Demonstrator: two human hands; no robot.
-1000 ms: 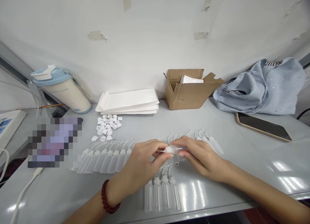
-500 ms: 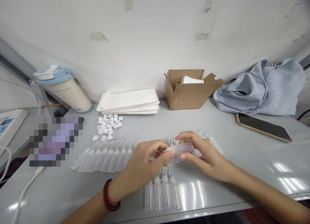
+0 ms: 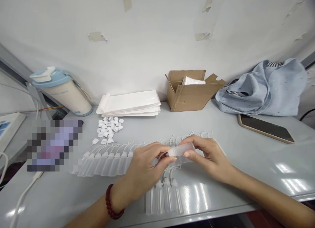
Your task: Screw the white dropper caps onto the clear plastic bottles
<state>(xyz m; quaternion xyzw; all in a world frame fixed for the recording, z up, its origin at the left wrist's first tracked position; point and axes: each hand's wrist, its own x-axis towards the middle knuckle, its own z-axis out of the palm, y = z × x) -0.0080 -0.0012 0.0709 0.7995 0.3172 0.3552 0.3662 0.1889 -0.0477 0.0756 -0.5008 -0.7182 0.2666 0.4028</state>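
Plastic dropper bottle [image 3: 180,149] is held up over the middle of the grey table [image 3: 258,169], above rows of like bottles [image 3: 105,164]; toward the back left stand a lidded tumbler [image 3: 61,91], then small white caps [image 3: 108,129] and a stack of white pouches [image 3: 128,103]; our left hand [image 3: 145,172], red beaded bracelet [image 3: 112,201] on the wrist, pinches the bottle's neck end between thumb and fingers; our right hand [image 3: 209,159] pinches its body; near the back edge sit a cardboard box [image 3: 189,93], a blue cloth bag [image 3: 261,90] and a phone [image 3: 265,129] lying flat.
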